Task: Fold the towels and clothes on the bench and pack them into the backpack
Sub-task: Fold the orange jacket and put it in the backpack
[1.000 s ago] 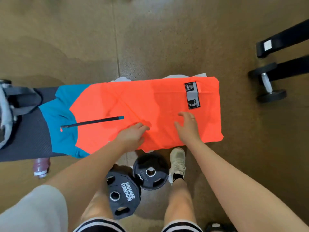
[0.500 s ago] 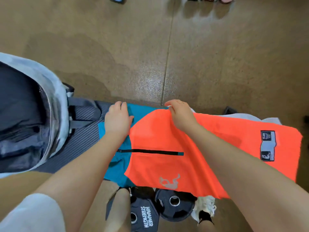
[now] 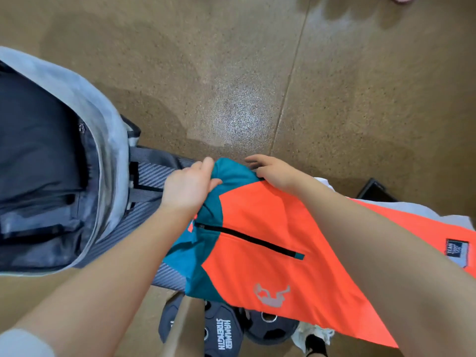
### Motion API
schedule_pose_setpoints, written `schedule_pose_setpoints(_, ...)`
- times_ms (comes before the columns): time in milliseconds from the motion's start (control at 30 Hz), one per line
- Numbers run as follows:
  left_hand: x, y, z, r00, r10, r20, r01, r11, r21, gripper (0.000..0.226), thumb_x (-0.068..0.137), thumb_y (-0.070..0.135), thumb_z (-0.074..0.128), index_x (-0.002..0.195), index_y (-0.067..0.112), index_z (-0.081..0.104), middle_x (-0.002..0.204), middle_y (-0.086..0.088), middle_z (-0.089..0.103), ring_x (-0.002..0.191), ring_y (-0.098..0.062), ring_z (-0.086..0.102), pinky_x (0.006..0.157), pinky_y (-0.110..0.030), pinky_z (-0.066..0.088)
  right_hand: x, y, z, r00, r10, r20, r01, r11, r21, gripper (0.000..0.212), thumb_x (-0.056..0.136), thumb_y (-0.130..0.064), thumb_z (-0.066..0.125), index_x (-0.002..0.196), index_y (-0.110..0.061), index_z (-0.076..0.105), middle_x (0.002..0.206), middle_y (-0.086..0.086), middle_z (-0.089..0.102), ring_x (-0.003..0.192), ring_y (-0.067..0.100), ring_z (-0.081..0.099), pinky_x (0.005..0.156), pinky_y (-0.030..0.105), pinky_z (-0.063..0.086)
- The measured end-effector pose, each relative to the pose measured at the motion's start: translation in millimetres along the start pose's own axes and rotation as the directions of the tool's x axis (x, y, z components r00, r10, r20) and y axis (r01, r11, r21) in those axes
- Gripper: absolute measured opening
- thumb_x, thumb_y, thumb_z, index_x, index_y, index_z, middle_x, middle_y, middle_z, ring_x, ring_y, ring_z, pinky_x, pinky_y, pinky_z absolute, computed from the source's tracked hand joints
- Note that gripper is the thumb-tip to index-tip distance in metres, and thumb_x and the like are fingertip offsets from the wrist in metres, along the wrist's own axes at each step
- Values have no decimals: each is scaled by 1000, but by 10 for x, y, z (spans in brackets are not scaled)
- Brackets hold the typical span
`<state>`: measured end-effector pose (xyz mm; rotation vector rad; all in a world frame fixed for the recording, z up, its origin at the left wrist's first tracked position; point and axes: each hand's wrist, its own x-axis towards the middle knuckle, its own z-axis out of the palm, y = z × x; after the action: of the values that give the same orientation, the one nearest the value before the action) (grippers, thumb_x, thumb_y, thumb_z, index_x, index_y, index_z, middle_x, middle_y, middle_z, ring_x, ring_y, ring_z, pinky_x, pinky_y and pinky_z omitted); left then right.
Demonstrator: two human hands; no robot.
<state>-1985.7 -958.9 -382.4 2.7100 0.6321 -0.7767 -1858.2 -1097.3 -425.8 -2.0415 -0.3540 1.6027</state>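
An orange and teal garment (image 3: 260, 243) with a black zip pocket lies along the dark bench (image 3: 154, 173). My left hand (image 3: 188, 186) grips its teal end, which bunches up under the fingers. My right hand (image 3: 273, 171) holds the far edge of the same teal end. A grey backpack (image 3: 103, 130) stands open at the left end of the bench, its dark inside showing. A white cloth (image 3: 438, 215) peeks out beneath the garment at the right.
Black weight plates (image 3: 224, 333) lie on the floor under the bench's near side, by my shoe (image 3: 314, 338). A dark object (image 3: 373, 189) sits behind the bench at the right. Brown speckled floor (image 3: 231, 86) lies beyond.
Both hands went from the garment's near middle to its teal left end and took hold of it. The teal end has lifted and bunched. The view swung left, bringing the backpack in.
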Motion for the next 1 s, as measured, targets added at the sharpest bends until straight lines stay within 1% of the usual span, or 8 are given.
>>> schedule_pose_setpoints(100,59,-39,25,964,115,-241,-97,992,85,46,70,30,73,103,4,54,93,-17,60,86,-36,58,68,-42,45,-52,172,-47,978,22,-208,-45,993,-105,41,92,-17,50,131,-10,49,135,8,52,124,22,48,105,31,35)
schedule_pose_setpoints(200,-27,149,243,881,233,-411,-228,972,63,46,72,24,51,113,2,54,114,-18,59,101,-32,48,85,-43,38,-151,491,-218,867,124,-483,-191,977,-93,37,91,-29,48,122,-10,56,126,14,58,119,29,52,99,38,40)
schedule_pose_setpoints(333,154,467,263,973,148,-178,-165,983,-84,55,81,35,28,105,-2,59,113,-24,60,102,-39,57,89,-44,47,-276,898,-519,796,390,-463,-518,835,-186,41,88,-39,46,111,-8,59,119,18,61,111,34,56,90,38,43)
schedule_pose_setpoints(500,595,764,130,994,-19,107,23,999,-36,38,97,34,34,116,5,49,120,-19,57,113,-37,52,90,-41,41,-257,962,-642,811,544,-215,-577,806,-136,57,90,-52,43,125,-10,56,135,14,52,121,29,51,101,35,38)
schedule_pose_setpoints(667,876,723,138,898,-246,364,247,968,46,47,89,41,43,129,16,50,136,-7,49,124,-28,47,99,-37,37,-185,927,-694,836,497,-234,-456,865,207,25,86,-30,62,100,-8,62,92,7,60,62,13,51,48,22,34)
schedule_pose_setpoints(733,931,682,145,839,-314,444,308,947,88,56,88,52,41,132,18,49,141,-3,46,128,-25,44,101,-37,35,-233,900,-727,877,393,-276,-249,863,440,9,88,-12,57,80,-12,60,73,6,52,58,13,45,47,20,34)
schedule_pose_setpoints(800,954,664,138,805,-325,497,332,940,76,66,85,61,42,134,16,47,143,-4,43,130,-27,42,103,-39,33,-303,854,-781,898,270,-347,-75,872,484,23,89,-6,49,69,-17,51,63,2,42,55,11,37,43,18,29)
schedule_pose_setpoints(1000,853,610,-54,884,-172,434,299,923,-242,44,86,32,63,109,-4,62,113,-22,63,102,-31,60,86,-34,46,-741,639,-967,955,131,-265,88,732,676,23,91,0,45,99,-17,57,76,3,57,60,8,55,52,19,43)
